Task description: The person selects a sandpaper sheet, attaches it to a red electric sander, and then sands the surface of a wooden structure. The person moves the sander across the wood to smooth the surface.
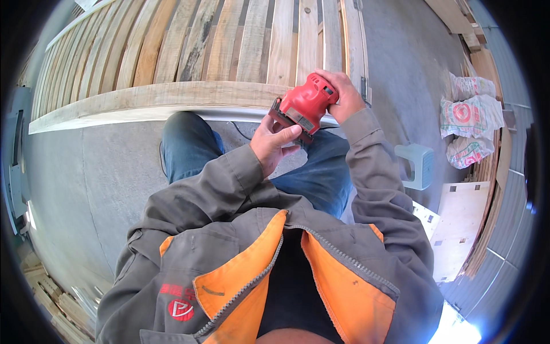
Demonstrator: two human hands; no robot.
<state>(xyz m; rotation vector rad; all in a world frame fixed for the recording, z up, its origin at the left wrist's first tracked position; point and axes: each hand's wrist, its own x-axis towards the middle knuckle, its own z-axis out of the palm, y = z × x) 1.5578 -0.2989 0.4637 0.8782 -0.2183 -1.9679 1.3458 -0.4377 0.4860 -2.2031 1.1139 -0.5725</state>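
A red palm sander is tilted on its side above the near edge of a slatted wooden frame. My right hand wraps round the sander's rounded body from the right. At the dark base plate, my left hand grips the sander from below left, its thumb lying along the near side. The left fingertips are partly hidden behind the base. A dark cord shows below the frame's rail, near my left hand.
My knees sit close under the frame's near rail. To my right, a grey-blue plastic stool stands on the concrete floor. Stuffed white sacks and wooden boards lie along the right wall. Timber pieces lie at lower left.
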